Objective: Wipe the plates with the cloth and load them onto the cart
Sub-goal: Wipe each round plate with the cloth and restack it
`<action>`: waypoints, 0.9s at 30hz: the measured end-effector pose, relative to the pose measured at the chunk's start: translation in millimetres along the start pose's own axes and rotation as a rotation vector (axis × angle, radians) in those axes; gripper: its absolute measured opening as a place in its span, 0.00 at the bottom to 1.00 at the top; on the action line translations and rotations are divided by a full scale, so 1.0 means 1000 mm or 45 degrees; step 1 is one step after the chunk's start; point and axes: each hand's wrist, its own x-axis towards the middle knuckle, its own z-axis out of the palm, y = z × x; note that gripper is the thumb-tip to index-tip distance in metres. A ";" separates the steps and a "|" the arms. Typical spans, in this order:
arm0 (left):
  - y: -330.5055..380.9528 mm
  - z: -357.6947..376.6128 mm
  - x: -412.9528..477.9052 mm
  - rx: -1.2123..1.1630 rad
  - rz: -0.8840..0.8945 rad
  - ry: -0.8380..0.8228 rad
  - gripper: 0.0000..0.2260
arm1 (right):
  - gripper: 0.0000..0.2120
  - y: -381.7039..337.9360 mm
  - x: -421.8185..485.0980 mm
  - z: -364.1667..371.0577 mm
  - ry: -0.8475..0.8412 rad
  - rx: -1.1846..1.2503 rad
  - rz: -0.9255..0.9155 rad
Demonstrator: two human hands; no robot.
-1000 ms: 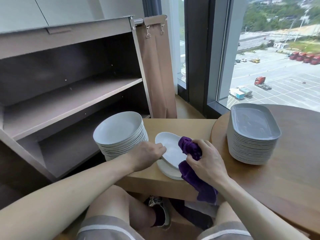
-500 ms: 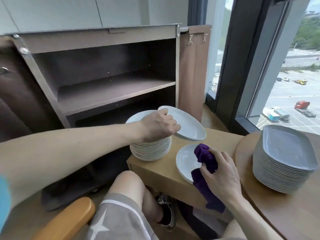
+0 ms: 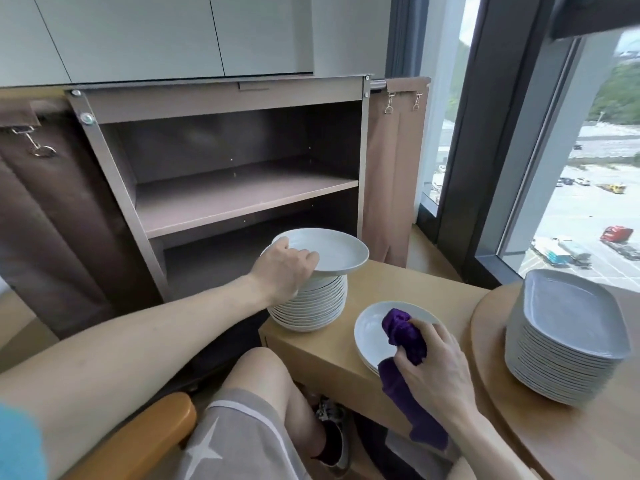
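**Plate carried over the stack**

Since half a second ago our left hand [image 3: 287, 268] has carried the plate [image 3: 332, 249] to the left, away from the gap between the two heaps. It has also levelled the plate out above the stack [image 3: 311, 306]. Our fingers curl over the plate's near rim, thumb side up, and grip it. The plate seems to sit on the top of the stack, though the hand hides the contact and we cannot be sure. Its far edge overhangs the stack toward 2 o'clock.

Our right hand [image 3: 436, 368] has stayed put. It is closed around the bunched purple cloth [image 3: 405, 336], whose upper wad presses into the top plate of a small pile [image 3: 370, 332]. The cloth's tail hangs down off the near edge of the table [image 3: 408, 285].

From where we sit, the stack is at 12 o'clock and the pile at 1 o'clock, both on that low wooden table. The cart [image 3: 242, 195] stands open at 11 o'clock, behind the stack, and no plates show on its shelves. At 3 o'clock a tall heap of grey platters [image 3: 568, 341] sits on a round table [image 3: 588, 438].
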 end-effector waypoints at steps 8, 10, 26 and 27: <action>0.006 0.013 0.016 -0.135 -0.253 -0.113 0.12 | 0.19 0.003 0.004 -0.003 -0.038 -0.014 0.031; 0.006 0.018 0.017 -0.163 -0.282 -0.095 0.11 | 0.19 0.003 0.004 -0.003 -0.042 -0.020 0.038; 0.010 0.057 0.013 -0.635 -0.396 -0.050 0.18 | 0.18 0.011 0.005 0.005 -0.090 -0.031 0.025; 0.013 0.061 0.010 -0.630 -0.375 -0.017 0.17 | 0.18 0.011 0.006 0.005 -0.087 -0.033 0.021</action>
